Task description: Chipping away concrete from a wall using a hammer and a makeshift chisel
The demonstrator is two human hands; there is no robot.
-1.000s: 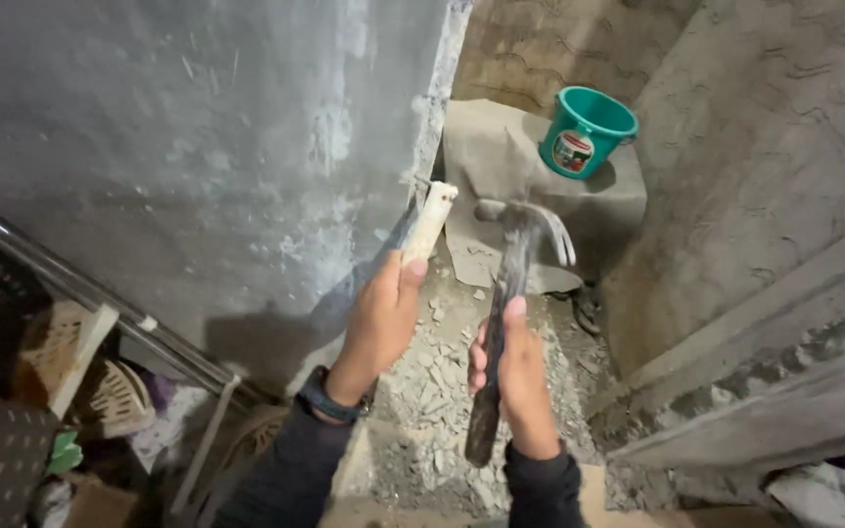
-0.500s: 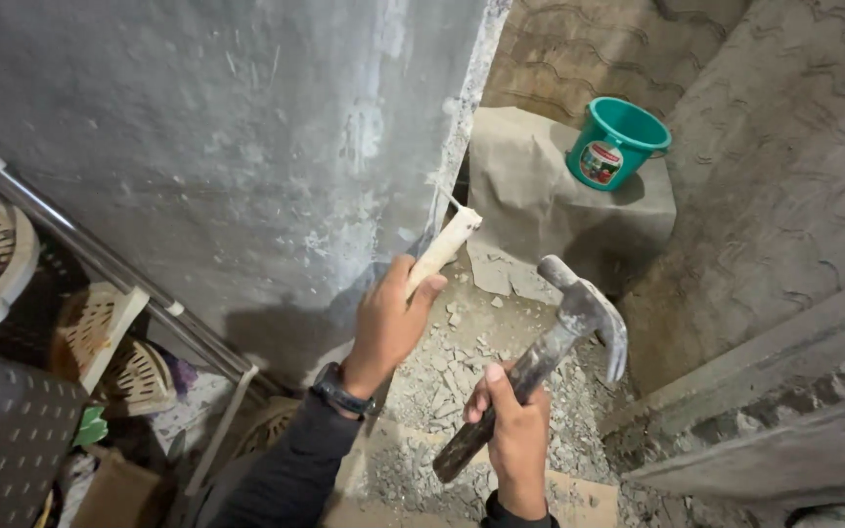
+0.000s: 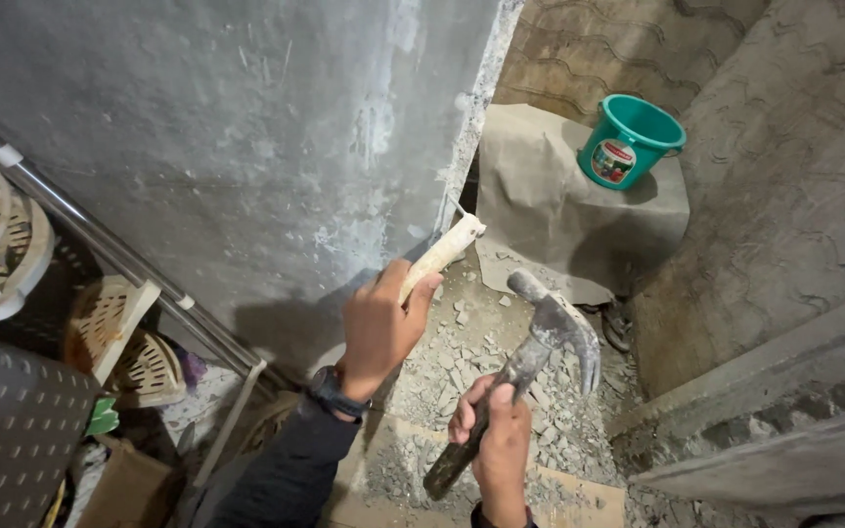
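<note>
Right hand point(image 3: 494, 440) is clamped around the lower handle of a claw hammer point(image 3: 530, 362), head drawn back and low, clear of the chisel. Left hand point(image 3: 379, 328) is closed in a fist around a pale, dust-caked chisel point(image 3: 445, 252), whose tip sits against the chipped edge of the grey plastered wall point(image 3: 246, 147), angled up and away. A black wristwatch point(image 3: 333, 393) sits on the left wrist. The hands are near each other but not touching.

Rubble point(image 3: 501, 391) of broken plaster covers the floor under both hands.

For a clean strike, I'd judge: keep the chisel steady at its angle with fingers well below the struck end, swing the hammer face square onto that end, and hold the grip low on the handle for leverage. A glancing hit risks the left knuckles.

Left side: a metal pole point(image 3: 119, 254) leans along the wall, plastic baskets point(image 3: 100, 323) stacked beside it. Farther back, a sheet of brown paper point(image 3: 550, 205) drapes over something, with a teal bucket point(image 3: 630, 142) standing on it.
</note>
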